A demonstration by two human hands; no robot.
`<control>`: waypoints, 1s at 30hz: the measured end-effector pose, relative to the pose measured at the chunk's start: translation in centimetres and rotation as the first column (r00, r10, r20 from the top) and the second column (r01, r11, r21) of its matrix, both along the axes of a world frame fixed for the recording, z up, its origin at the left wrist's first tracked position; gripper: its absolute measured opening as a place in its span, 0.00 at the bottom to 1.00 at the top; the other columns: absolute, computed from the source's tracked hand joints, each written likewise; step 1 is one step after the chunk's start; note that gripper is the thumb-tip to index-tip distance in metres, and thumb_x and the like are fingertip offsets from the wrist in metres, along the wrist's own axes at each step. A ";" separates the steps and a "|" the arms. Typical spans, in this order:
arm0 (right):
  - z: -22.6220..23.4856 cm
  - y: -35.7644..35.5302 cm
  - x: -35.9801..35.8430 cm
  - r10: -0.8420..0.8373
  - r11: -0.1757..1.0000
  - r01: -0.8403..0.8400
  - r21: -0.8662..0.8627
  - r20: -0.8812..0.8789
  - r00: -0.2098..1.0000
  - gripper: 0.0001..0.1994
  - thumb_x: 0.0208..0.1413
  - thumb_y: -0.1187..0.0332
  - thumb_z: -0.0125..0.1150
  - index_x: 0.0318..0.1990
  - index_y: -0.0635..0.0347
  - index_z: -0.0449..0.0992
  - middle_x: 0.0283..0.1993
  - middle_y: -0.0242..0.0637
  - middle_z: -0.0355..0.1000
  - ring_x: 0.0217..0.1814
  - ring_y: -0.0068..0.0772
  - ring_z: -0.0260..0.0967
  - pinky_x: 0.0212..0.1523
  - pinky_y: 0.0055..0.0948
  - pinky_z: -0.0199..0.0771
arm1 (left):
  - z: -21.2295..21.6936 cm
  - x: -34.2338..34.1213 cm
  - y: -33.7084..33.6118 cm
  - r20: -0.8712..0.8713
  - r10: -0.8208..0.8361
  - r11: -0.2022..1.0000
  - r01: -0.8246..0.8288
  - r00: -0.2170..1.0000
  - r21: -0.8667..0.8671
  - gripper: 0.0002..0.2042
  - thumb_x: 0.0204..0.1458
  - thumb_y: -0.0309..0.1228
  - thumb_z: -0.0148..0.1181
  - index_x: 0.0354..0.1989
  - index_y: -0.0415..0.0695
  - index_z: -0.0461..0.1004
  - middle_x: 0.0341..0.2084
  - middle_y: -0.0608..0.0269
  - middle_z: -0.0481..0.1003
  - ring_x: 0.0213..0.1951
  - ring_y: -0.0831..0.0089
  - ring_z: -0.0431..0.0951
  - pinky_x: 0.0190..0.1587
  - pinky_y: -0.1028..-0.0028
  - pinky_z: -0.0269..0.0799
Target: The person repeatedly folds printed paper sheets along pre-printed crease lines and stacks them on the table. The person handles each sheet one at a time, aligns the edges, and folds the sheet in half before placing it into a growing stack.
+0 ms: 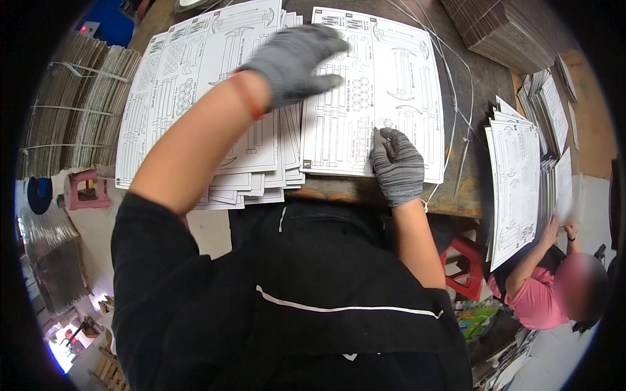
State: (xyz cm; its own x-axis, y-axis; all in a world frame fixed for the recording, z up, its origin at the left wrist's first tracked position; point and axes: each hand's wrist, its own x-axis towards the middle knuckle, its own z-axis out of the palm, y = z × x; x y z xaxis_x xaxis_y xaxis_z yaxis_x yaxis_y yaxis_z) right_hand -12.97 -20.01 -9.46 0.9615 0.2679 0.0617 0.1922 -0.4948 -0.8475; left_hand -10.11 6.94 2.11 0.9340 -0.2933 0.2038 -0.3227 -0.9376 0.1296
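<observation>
My left hand, in a grey knit glove, hovers over the gap between two piles of printed sheets. Its fingers are stretched out, the thumb is apart, and nothing shows in it. Under and left of it lies a loosely fanned pile of white sheets with line drawings of fasteners and tools. On the lower right part of a neater stack of sheets rests my right hand, also gloved. Its fingers are curled, with thumb and forefinger close together; whatever they may pinch is too small to make out.
Strapped bundles of brown cardboard stand at left; another cardboard stack is at far right. White straps trail over the dark table. At right, a person in pink handles printed sheets. A red stool stands below.
</observation>
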 end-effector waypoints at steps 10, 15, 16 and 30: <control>1.6 0.8 -0.5 -0.078 0.996 0.076 -0.037 -0.054 0.995 0.12 0.55 0.70 0.63 0.45 0.64 0.78 0.39 0.47 0.78 0.40 0.41 0.79 0.45 0.31 0.77 | -9.0 6.2 -5.4 -0.268 0.034 0.970 0.033 0.963 0.240 0.34 0.61 0.61 0.38 0.73 0.62 0.47 0.74 0.62 0.44 0.74 0.61 0.43 0.74 0.61 0.36; 1.9 2.6 0.8 -0.043 0.992 0.050 -0.115 0.064 0.997 0.10 0.55 0.70 0.62 0.43 0.63 0.78 0.37 0.46 0.78 0.38 0.41 0.79 0.42 0.32 0.77 | -9.2 6.5 -5.5 -0.265 0.043 0.975 0.018 0.963 0.222 0.34 0.60 0.62 0.35 0.73 0.65 0.47 0.74 0.65 0.43 0.74 0.65 0.41 0.74 0.60 0.31; 2.0 2.7 0.8 -0.034 0.986 0.048 -0.159 0.089 0.995 0.09 0.56 0.70 0.62 0.43 0.63 0.78 0.37 0.46 0.78 0.38 0.42 0.78 0.42 0.32 0.77 | -9.6 6.5 -5.5 -0.276 0.042 0.977 0.018 0.960 0.213 0.34 0.60 0.62 0.35 0.73 0.65 0.47 0.74 0.65 0.43 0.74 0.65 0.41 0.74 0.60 0.31; 3.8 3.5 0.6 0.079 0.916 -0.029 -0.400 0.107 0.991 0.08 0.58 0.72 0.59 0.43 0.65 0.75 0.37 0.47 0.78 0.38 0.41 0.79 0.41 0.32 0.77 | -7.2 6.3 -4.3 -0.309 -0.063 0.997 0.077 0.949 0.033 0.36 0.58 0.58 0.42 0.72 0.53 0.52 0.72 0.52 0.47 0.72 0.55 0.46 0.72 0.55 0.36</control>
State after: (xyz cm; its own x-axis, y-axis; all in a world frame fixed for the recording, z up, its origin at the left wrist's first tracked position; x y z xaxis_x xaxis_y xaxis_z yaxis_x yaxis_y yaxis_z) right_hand -12.39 -16.50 -5.71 0.9371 0.3452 0.0519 0.3148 -0.7713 -0.5533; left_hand -3.85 2.68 -5.11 0.9262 -0.3621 -0.1051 -0.3384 -0.9213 0.1918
